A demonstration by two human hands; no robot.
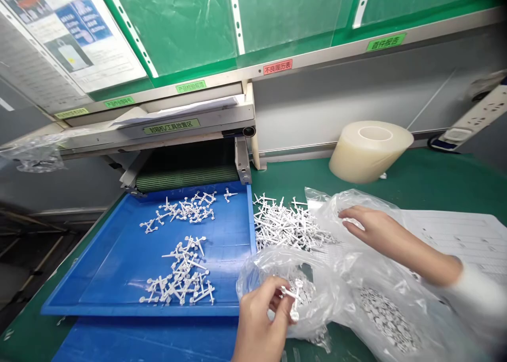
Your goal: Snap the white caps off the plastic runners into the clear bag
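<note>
The left hand (259,319) pinches a white plastic part (293,298) over a clear plastic bag (269,261) holding more; the open right hand (376,230) rests on the bag. A blue tray (119,277) holds two clusters of white parts (184,275), beside a loose pile (285,224) on the green desk (435,187). A green label (386,42) reads 首件报告.

- On the rail, upper centre right of the frame, you have a red label (278,66) reading 不良履历表.
- Farther right on the rail, a green label (385,42) reads 首件报告.
- Upper centre, a smaller green label (190,86) reads 产品检验规范.
- Centre left, a long green label (171,126) on the machine front reads 封箱机/工具放置区.
- Upper left, a green tag (119,102) and a yellow-green tag (71,113) are too small to read.
- The poster (71,34) at upper left is too blurred to read.
</note>
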